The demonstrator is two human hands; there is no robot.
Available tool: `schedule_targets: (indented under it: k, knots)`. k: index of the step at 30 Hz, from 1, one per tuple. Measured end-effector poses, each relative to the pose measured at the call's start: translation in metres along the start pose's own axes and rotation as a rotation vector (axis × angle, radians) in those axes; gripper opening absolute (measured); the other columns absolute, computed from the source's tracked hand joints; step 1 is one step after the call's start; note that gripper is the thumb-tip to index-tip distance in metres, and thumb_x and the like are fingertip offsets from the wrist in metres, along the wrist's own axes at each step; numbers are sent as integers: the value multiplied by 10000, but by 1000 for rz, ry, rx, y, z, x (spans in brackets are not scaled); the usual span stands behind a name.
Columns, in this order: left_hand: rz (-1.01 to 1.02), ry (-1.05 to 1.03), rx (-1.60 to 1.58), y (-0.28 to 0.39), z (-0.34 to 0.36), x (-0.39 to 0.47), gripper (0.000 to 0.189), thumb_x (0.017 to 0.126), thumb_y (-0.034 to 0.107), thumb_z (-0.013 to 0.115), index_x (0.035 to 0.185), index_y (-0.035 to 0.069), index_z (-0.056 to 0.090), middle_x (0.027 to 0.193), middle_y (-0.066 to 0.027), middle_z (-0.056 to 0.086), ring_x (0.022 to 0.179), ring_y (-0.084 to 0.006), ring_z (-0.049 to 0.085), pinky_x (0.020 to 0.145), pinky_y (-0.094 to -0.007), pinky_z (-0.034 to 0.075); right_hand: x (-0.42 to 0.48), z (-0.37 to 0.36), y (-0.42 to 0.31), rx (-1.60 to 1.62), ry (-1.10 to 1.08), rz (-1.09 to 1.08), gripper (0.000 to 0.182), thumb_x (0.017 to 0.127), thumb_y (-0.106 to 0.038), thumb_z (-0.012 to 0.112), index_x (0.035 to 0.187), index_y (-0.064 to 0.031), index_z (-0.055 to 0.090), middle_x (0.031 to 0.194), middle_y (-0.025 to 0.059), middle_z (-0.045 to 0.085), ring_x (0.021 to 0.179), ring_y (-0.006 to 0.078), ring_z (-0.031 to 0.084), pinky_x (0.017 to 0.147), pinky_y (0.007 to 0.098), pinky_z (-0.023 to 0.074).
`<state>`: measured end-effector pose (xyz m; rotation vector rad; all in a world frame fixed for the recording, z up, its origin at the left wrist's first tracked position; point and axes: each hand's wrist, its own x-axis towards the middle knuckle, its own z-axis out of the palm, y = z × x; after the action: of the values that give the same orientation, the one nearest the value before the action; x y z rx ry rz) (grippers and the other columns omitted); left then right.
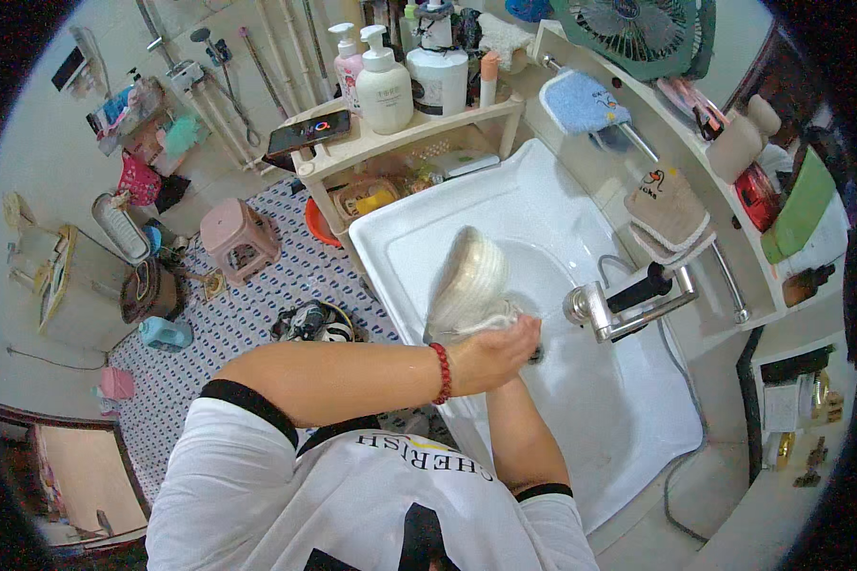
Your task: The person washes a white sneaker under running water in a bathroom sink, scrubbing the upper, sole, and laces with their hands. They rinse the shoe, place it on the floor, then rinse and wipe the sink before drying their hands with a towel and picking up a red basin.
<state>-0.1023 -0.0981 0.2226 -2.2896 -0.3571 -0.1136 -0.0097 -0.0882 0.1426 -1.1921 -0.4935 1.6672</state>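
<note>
A wet-looking white ribbed cloth item (471, 278), perhaps knitted, hangs bunched over the white sink (428, 214); its exact kind cannot be told. My left hand (496, 351), with a red bead bracelet at the wrist, closes on the gathered lower end of the cloth, near the drain. My right forearm comes up from below and its hand is hidden behind the left one, so its grip does not show. To the right of both hands is the metal faucet (600, 310) with a black part on it. Whether water runs is not plain.
A plastic shelf (414, 135) behind the sink bears pump bottles (384, 86) and a phone (321, 128). Small towels (668, 207) hang on the right rail, below a green fan (625, 28). A pink stool (236, 239) and a shoe (314, 321) are on the patterned floor.
</note>
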Motion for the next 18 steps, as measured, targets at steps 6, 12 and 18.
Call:
schedule_targets:
  k: [6,12,18]
  knots:
    - [-341,-60,-448,-44,10,-22,526,746,240,485,1237,89,375,1212,-132,430,1042,-238,458,940,-401,308,-4,-2,-10,-266,98,22,219,834,-159,415,823,0,565,676,102,580,482,204,564,393,286,462]
    - [-103,11,-368,-80,21,-59,466,725,200,502,1180,119,439,1024,-58,529,963,-178,502,836,-300,389,-10,-7,-13,-417,138,15,187,782,-27,430,860,36,588,686,119,594,420,183,545,334,239,431]
    - [-450,0,-940,-101,17,-49,332,706,45,536,1033,84,500,849,-69,567,783,-213,561,671,-303,451,-14,-15,-23,-623,251,-38,168,771,-10,455,860,54,582,666,136,589,430,189,558,333,269,449]
